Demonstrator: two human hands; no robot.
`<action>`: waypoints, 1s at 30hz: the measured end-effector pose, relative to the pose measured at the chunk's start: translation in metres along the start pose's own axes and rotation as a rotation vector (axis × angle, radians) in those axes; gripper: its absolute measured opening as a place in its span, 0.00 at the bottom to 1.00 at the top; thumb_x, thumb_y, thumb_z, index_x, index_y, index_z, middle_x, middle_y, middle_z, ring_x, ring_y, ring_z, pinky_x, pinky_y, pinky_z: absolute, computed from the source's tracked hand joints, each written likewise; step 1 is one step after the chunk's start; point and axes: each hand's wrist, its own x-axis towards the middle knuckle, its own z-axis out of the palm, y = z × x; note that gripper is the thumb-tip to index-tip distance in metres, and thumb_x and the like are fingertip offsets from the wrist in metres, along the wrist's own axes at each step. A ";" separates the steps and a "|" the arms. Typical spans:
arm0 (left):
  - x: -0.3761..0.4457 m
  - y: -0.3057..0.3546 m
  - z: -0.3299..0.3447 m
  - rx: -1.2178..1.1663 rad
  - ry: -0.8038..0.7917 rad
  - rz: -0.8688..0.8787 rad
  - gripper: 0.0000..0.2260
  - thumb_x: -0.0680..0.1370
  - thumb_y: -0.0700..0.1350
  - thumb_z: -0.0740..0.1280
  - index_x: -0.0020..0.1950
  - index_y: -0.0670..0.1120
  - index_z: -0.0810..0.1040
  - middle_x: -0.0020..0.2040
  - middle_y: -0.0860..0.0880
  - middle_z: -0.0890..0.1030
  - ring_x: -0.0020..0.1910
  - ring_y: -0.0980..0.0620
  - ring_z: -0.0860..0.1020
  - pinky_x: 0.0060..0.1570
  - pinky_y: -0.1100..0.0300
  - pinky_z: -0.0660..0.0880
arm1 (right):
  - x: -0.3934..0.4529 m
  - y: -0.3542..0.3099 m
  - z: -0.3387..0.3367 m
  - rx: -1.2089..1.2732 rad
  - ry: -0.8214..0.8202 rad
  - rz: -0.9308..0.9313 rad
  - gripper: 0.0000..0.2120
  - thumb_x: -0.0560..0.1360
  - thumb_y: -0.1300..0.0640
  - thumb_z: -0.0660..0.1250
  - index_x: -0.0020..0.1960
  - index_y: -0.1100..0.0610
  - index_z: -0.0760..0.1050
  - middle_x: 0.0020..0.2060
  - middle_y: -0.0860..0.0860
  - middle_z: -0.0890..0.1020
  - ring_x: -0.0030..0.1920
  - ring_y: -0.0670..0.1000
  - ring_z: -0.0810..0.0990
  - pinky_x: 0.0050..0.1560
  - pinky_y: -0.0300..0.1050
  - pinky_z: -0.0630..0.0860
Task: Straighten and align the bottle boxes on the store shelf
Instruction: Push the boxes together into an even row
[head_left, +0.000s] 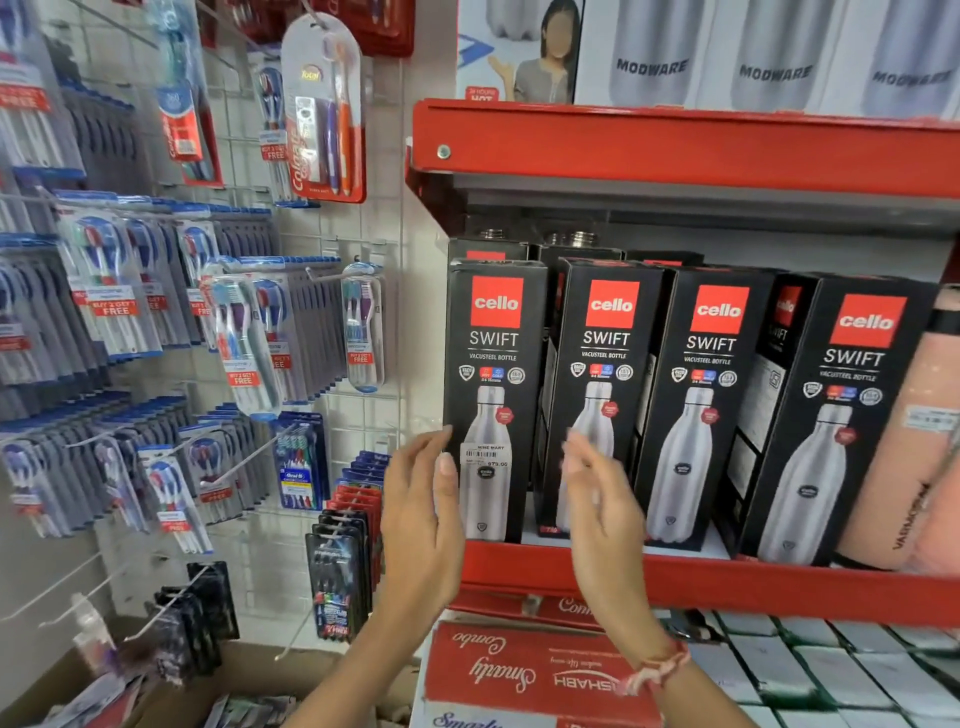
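Note:
Several black Cello Swift bottle boxes stand upright in a row on the red shelf. The leftmost box carries a white price sticker. The second box and third box stand to its right, and the rightmost box is turned at an angle with another box behind it. My left hand is open, fingers apart, at the lower left edge of the leftmost box. My right hand is open and blurred in front of the gap between the first and second boxes. Neither hand grips anything.
Toothbrush packs hang on wire pegs to the left. A pink bottle stands at the row's right end. White Modware boxes fill the upper shelf. A red carton and white boxes sit below.

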 end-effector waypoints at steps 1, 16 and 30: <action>-0.002 0.007 0.005 -0.050 -0.009 0.025 0.21 0.81 0.57 0.49 0.68 0.53 0.71 0.63 0.55 0.75 0.64 0.62 0.71 0.64 0.63 0.67 | 0.001 0.003 -0.007 -0.027 0.105 0.005 0.15 0.81 0.50 0.57 0.67 0.45 0.70 0.63 0.44 0.74 0.59 0.41 0.75 0.63 0.50 0.74; -0.012 0.040 0.083 -0.416 -0.481 -0.480 0.37 0.66 0.78 0.41 0.73 0.68 0.46 0.77 0.62 0.49 0.76 0.59 0.49 0.75 0.50 0.48 | 0.013 0.025 -0.041 0.133 -0.271 0.302 0.36 0.73 0.32 0.55 0.74 0.32 0.39 0.73 0.31 0.43 0.76 0.39 0.47 0.76 0.51 0.51; -0.032 0.058 0.070 0.051 -0.270 -0.317 0.28 0.77 0.65 0.42 0.74 0.58 0.61 0.38 0.54 0.78 0.40 0.62 0.76 0.42 0.72 0.68 | 0.000 0.027 -0.079 0.069 -0.400 0.221 0.30 0.76 0.37 0.56 0.75 0.35 0.49 0.76 0.46 0.61 0.74 0.41 0.60 0.72 0.39 0.61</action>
